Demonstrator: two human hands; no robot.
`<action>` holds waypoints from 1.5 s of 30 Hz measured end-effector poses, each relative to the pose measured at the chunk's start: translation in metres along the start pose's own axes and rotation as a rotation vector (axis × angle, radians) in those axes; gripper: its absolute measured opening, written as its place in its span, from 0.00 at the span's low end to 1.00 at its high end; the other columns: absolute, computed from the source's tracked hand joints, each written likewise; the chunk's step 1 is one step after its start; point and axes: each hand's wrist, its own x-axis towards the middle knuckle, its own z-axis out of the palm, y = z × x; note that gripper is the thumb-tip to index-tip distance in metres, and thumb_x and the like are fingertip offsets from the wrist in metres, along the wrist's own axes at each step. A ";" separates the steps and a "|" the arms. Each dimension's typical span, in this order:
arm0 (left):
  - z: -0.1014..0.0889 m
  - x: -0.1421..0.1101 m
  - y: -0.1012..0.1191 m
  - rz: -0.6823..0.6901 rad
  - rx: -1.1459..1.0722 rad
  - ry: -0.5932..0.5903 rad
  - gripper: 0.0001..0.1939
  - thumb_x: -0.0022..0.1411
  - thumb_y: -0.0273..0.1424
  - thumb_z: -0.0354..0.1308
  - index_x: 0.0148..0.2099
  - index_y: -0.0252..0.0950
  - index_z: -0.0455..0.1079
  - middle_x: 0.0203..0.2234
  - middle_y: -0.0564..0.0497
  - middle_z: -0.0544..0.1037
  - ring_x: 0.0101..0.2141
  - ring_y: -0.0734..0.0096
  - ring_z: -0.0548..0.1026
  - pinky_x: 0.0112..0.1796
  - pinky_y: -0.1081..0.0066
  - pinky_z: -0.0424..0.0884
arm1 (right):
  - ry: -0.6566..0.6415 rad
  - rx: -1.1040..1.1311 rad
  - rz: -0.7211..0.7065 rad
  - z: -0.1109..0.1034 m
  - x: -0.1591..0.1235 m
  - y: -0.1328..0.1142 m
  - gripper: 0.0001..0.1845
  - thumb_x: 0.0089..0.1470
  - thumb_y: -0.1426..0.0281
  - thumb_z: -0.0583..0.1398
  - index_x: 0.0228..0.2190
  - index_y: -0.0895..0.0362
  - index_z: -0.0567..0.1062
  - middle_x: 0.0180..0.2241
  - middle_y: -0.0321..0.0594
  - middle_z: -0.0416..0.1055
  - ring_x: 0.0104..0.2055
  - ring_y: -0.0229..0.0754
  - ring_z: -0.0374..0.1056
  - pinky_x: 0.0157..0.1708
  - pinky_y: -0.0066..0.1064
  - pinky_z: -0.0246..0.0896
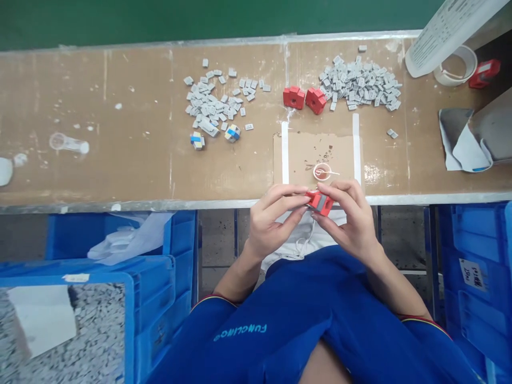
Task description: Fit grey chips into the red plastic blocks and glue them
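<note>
My left hand [274,221] and my right hand [344,213] together pinch a small red block with a grey face [320,202] just past the bench's near edge. Its underside is hidden by my fingers. Directly beyond my fingertips, a small round dish with a white swab [322,172] rests on a cardboard mat [316,157]. Farther off stand two red blocks [304,99], beside a heap of small grey pieces [360,82]. Another grey heap [210,101] lies to the left, with two blue-and-yellow striped cubes [215,137] at its near side.
The worn brown workbench [100,128] runs across the view, holding a white roll of tape [456,65] and a red block [485,73] at the far right. Blue plastic crates [476,282] stand on both sides below it, the left one [152,314] filled with grey pieces.
</note>
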 end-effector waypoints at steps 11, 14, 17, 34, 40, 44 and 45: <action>0.003 0.006 0.010 0.060 0.088 0.038 0.13 0.65 0.20 0.67 0.49 0.41 0.81 0.47 0.47 0.85 0.46 0.67 0.85 0.45 0.65 0.83 | -0.042 0.047 0.064 -0.003 0.004 0.003 0.26 0.66 0.72 0.64 0.63 0.49 0.72 0.55 0.48 0.76 0.55 0.48 0.76 0.53 0.42 0.79; 0.004 0.004 0.008 0.040 0.072 0.054 0.12 0.66 0.20 0.67 0.48 0.40 0.81 0.45 0.48 0.85 0.45 0.67 0.85 0.45 0.66 0.83 | -0.051 0.041 0.065 -0.003 0.006 0.002 0.24 0.67 0.72 0.64 0.62 0.49 0.73 0.55 0.48 0.77 0.56 0.49 0.77 0.54 0.42 0.79; 0.006 0.003 0.006 0.022 0.072 0.059 0.12 0.66 0.21 0.67 0.48 0.41 0.82 0.45 0.48 0.85 0.45 0.67 0.85 0.46 0.65 0.83 | -0.050 0.014 0.051 -0.003 0.009 0.002 0.22 0.67 0.73 0.63 0.60 0.49 0.74 0.56 0.46 0.78 0.59 0.50 0.76 0.56 0.45 0.79; 0.007 -0.006 -0.003 -0.038 0.043 0.070 0.13 0.65 0.22 0.68 0.49 0.43 0.83 0.43 0.49 0.86 0.45 0.67 0.86 0.47 0.67 0.84 | -0.097 -0.011 0.006 0.001 0.009 0.007 0.19 0.68 0.72 0.62 0.59 0.51 0.75 0.55 0.47 0.79 0.58 0.50 0.77 0.58 0.45 0.78; 0.004 -0.002 -0.001 -0.020 0.053 0.018 0.13 0.67 0.21 0.66 0.50 0.42 0.82 0.44 0.48 0.85 0.45 0.67 0.85 0.46 0.66 0.83 | -0.110 0.034 0.040 -0.003 0.009 0.007 0.23 0.67 0.74 0.63 0.61 0.49 0.72 0.55 0.47 0.77 0.59 0.48 0.75 0.56 0.41 0.77; 0.004 -0.001 0.002 0.003 0.067 0.016 0.13 0.66 0.20 0.67 0.49 0.41 0.82 0.43 0.48 0.85 0.45 0.68 0.84 0.46 0.67 0.83 | -0.133 0.050 0.036 -0.007 0.011 0.005 0.23 0.67 0.74 0.63 0.61 0.49 0.72 0.53 0.46 0.77 0.56 0.46 0.76 0.54 0.39 0.78; 0.005 -0.001 0.003 0.006 0.076 0.016 0.13 0.66 0.21 0.67 0.49 0.41 0.82 0.43 0.48 0.85 0.45 0.68 0.84 0.45 0.67 0.83 | -0.137 0.055 0.038 -0.008 0.011 0.005 0.23 0.67 0.74 0.63 0.60 0.49 0.72 0.53 0.46 0.77 0.56 0.46 0.76 0.54 0.39 0.78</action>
